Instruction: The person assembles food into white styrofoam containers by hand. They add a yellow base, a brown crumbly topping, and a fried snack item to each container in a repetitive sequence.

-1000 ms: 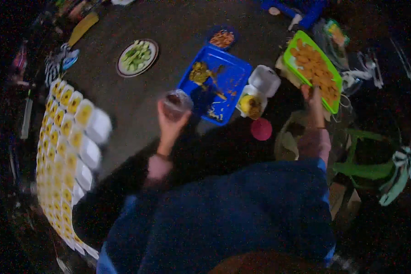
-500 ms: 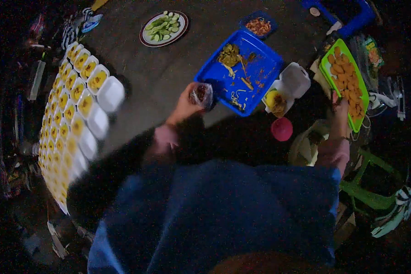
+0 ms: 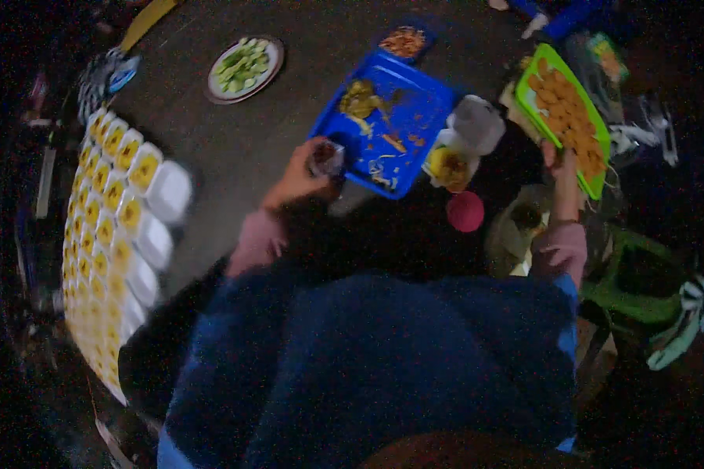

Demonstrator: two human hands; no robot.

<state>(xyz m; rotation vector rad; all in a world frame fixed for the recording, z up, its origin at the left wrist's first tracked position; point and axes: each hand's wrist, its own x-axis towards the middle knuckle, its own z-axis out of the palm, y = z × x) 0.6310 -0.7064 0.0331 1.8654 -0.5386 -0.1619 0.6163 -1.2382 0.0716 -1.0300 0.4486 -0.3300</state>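
My left hand is wrapped round a small clear plastic bag with dark brown contents, beside the near left corner of a blue tray. My right hand is at the near left edge of a bright green tray full of orange-brown pieces of food. Its fingers are dark and blurred, so their grip is unclear. Between the hands stands an open white foam box with yellow and brown food in it. A round pink thing sits just nearer to me.
Rows of open white foam boxes with yellow food cover the left side. Farther off are a plate of sliced green vegetables and a blue container of reddish shreds. A green plastic chair stands at the right.
The whole view has shifted, with the trays and boxes now farther left. My left hand still holds the bag. My right hand remains by the green tray, its fingers nearer the tray's edge.
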